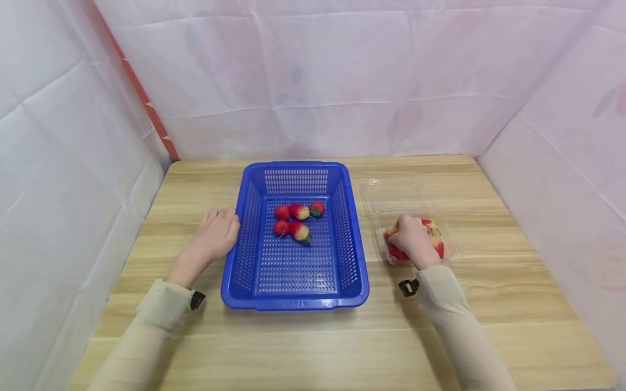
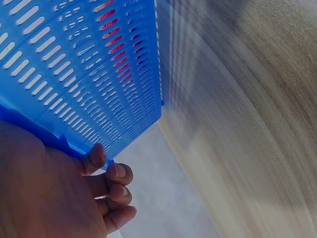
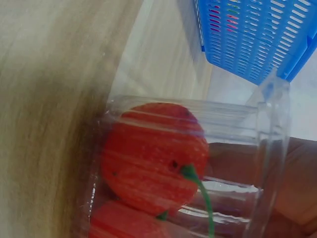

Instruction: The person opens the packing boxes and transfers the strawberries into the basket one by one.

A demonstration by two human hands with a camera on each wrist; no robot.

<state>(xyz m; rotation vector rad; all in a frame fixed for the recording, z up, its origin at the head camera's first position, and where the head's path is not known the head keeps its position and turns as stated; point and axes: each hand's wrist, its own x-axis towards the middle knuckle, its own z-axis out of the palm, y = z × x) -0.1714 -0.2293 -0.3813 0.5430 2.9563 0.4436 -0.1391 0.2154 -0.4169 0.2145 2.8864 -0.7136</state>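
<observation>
My left hand (image 1: 215, 233) rests along the left rim of a blue plastic basket (image 1: 293, 304). In the left wrist view its fingers (image 2: 119, 173) bend loosely at the rim. The basket holds round red fruits (image 1: 282, 212) and red-and-yellow radish-like pieces (image 1: 300, 231) with green tops. On the right, a clear plastic box (image 1: 452, 247) with its lid folded back contains more red and yellow pieces (image 1: 437, 247). My right hand (image 1: 413, 239) reaches down into this box; its fingertips are hidden, and I cannot tell what they hold. Through the box wall shows a red fruit (image 3: 156, 156) with a green stem.
Everything stands on a light wooden table (image 1: 293, 353). Pale cloth walls (image 1: 332, 76) border it at the back and both sides. Wood lies bare between the basket and the box. A black wrist strap (image 1: 408, 287) hangs under the right sleeve.
</observation>
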